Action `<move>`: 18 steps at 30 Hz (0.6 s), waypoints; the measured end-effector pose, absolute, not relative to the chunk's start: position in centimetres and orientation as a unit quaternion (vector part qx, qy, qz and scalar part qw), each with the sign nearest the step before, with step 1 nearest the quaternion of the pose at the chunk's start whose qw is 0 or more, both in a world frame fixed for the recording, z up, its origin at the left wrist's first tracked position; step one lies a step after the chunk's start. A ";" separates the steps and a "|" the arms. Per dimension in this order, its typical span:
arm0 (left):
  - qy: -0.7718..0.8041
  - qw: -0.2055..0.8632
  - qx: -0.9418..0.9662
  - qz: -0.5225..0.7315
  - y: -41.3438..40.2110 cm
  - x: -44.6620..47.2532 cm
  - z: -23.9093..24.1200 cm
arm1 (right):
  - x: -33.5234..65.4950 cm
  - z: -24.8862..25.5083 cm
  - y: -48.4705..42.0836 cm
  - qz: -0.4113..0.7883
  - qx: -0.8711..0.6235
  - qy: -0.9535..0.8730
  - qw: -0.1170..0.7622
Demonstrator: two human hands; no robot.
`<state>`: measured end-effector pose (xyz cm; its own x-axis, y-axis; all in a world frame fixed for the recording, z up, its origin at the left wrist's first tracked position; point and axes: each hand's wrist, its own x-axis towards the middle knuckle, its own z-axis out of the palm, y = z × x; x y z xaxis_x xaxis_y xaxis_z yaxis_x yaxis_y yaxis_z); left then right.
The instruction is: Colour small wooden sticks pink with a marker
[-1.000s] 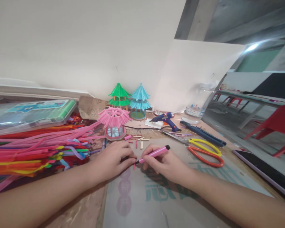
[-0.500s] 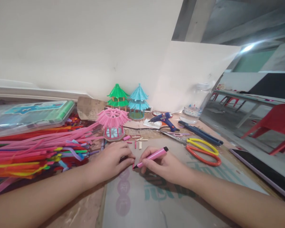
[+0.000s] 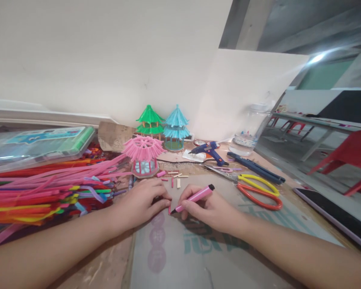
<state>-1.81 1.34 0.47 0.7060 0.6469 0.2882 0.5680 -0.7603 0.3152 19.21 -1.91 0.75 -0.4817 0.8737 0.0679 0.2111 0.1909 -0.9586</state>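
Right fingers [image 3: 187, 204]: closed in a writing grip round the pink felt-tip marker with the black end cap [image 3: 196, 196]; thumb and first fingers clamp the barrel low, near the nib.
Marker: slanted, cap end up and to your right, nib down at the small pink stick piece [image 3: 169, 209].
Left fingers [image 3: 165, 200]: curled down and closed; the tips press on or pinch the stick piece. The exact hold is hidden by the fingers.
Stick piece: lies on the grey printed cardboard sheet [image 3: 198, 249], between your two hands, at the nib.
Step in hand: judged to be colouring or marking the short piece while it is pinned flat.
Next move calls for: judged, short light strokes, with firm pressure from the left fingertips so the piece neither rolls nor slides, and those fingertips kept clear of the nib.
Right hand [image 3: 212, 209]: heel resting on the cardboard, wrist low, forearm running back to the lower right.
Left hand [image 3: 140, 202]: palm down, knuckles raised, forearm flat along the table to the lower left.
Nearby: more cut pink and pale stick pieces [image 3: 176, 180] just beyond your fingers; a pink pavilion model of fuzzy stems [image 3: 142, 154] behind them; a heap of coloured fuzzy craft stems [image 3: 48, 192] at left; orange-and-yellow-handled scissors [image 3: 258, 192] at right.
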 end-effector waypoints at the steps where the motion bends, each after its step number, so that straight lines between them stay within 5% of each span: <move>1: 0.330 0.101 0.918 0.195 1.3 -1.8 0.5 | 19.2 0.8 -1.9 0.503 -0.388 -0.699 0.329; 18: 0.325 0.167 0.909 0.203 2.0 -2.1 0.3 | 19.3 0.8 -2.0 0.487 -0.391 -0.716 0.312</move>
